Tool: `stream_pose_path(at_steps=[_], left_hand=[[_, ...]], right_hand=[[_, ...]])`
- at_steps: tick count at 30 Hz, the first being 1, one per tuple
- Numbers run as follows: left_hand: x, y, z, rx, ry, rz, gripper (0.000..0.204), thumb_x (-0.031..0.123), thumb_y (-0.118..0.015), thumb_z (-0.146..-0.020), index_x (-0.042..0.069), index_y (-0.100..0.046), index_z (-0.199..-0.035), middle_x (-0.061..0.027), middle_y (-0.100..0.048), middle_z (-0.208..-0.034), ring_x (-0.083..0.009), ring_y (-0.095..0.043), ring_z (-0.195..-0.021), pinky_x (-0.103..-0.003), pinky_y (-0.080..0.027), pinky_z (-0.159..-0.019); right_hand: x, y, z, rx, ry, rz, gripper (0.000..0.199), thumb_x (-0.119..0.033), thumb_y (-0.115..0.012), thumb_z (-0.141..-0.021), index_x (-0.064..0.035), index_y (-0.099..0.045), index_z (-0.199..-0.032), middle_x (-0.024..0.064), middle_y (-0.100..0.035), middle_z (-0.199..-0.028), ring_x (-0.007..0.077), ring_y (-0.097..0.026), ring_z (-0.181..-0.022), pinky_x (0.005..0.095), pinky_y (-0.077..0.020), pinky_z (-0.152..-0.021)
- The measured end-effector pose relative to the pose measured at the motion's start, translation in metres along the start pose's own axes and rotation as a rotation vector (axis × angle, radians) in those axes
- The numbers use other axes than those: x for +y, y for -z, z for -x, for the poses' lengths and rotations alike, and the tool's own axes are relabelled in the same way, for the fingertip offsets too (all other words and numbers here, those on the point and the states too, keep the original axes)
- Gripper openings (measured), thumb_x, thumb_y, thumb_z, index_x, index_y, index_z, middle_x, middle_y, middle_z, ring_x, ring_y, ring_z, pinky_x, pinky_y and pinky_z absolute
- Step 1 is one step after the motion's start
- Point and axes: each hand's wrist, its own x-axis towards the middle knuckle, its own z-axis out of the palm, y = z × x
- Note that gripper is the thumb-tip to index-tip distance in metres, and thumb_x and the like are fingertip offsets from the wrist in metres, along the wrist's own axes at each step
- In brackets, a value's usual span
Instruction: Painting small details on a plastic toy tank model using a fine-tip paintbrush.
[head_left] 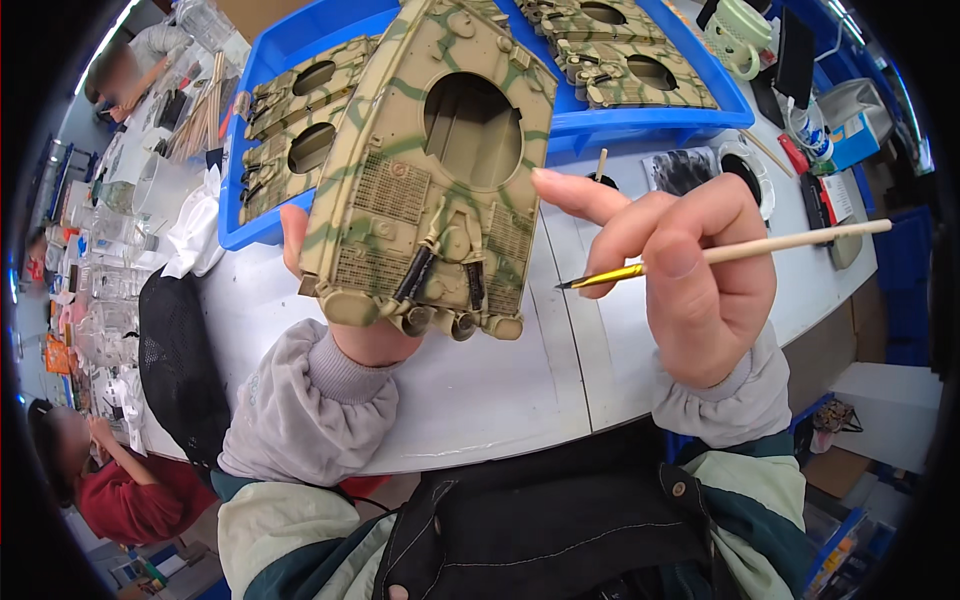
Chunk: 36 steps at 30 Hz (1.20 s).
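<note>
A model tank hull (390, 225), tan with green camouflage stripes, is held up in the middle of the view. My left hand (372, 343) grips it from below and behind; its thumb shows at the hull's left edge, while most fingers are hidden. A large round opening and two black-painted pipes mark the hull's upper face. Between the thumb and fingers of my right hand (700, 270) is a thin paintbrush (790, 240) with a pale wooden handle and dark tip pointing left. My right index finger reaches to the hull's right edge and appears to touch it.
Behind the hull, a blue tray (640, 122) holds several similar hulls (650, 75). A round white dish (765, 190) with black paint stands at right near a black-smeared patch (680, 172). A black mesh item (180, 370) lies at left. Other people (130, 490) sit along the left.
</note>
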Motion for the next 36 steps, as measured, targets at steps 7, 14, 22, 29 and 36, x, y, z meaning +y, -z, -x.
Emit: stream_pose_path(at_steps=[7, 14, 22, 29, 36], left_hand=[[0.001, 0.006, 0.004, 0.21, 0.01, -0.055, 0.072, 0.062, -0.034, -0.086, 0.004, -0.042, -0.129, -0.0121, -0.054, -0.12, -0.0276, -0.055, -0.105, -0.041, -0.044, -0.09], [0.006, 0.019, 0.01, 0.154, 0.011, -0.04, 0.07, 0.061, -0.032, -0.087, 0.006, -0.043, -0.13, -0.0122, -0.053, -0.123, -0.0288, -0.056, -0.104, -0.043, -0.045, -0.089], [0.01, 0.025, 0.015, 0.416, -0.019, -0.151, 0.069, 0.06, -0.029, -0.088, 0.008, -0.04, -0.132, -0.0115, -0.051, -0.126, -0.0294, -0.054, -0.108, -0.043, -0.043, -0.092], [0.01, 0.022, 0.013, 0.134, -0.035, -0.064, 0.069, 0.059, -0.028, -0.089, 0.007, -0.039, -0.133, -0.0124, -0.05, -0.127, -0.0297, -0.054, -0.109, -0.043, -0.043, -0.093], [0.006, 0.017, 0.012, 0.484, -0.04, -0.165, 0.07, 0.06, -0.029, -0.088, 0.007, -0.039, -0.133, -0.012, -0.05, -0.128, -0.0294, -0.053, -0.11, -0.043, -0.043, -0.093]], right_hand=[[0.014, 0.039, -0.001, 0.392, -0.282, 0.088, 0.017, -0.014, -0.054, -0.091, -0.0023, -0.047, -0.082, 0.0019, -0.052, -0.062, 0.0061, -0.052, -0.059, 0.0248, -0.0479, -0.059], [0.047, 0.067, 0.009, 0.243, -0.47, 0.496, 0.02, -0.015, -0.057, -0.089, -0.0054, -0.046, -0.075, -0.0042, -0.044, -0.061, 0.0015, -0.034, -0.051, 0.019, -0.0279, -0.047], [0.049, 0.066, 0.008, 0.171, -0.567, 0.628, 0.021, -0.013, -0.058, -0.088, -0.0032, -0.046, -0.073, -0.0042, -0.047, -0.058, 0.0011, -0.036, -0.051, 0.0189, -0.0266, -0.046], [0.051, 0.065, 0.009, 0.163, -0.551, 0.641, 0.02, -0.012, -0.058, -0.087, -0.0022, -0.048, -0.073, -0.0028, -0.049, -0.058, 0.0017, -0.036, -0.05, 0.0191, -0.0272, -0.045], [0.052, 0.068, 0.01, 0.208, -0.524, 0.595, 0.021, -0.014, -0.059, -0.086, -0.0025, -0.05, -0.072, -0.0008, -0.051, -0.057, 0.0042, -0.041, -0.049, 0.0211, -0.0293, -0.044]])
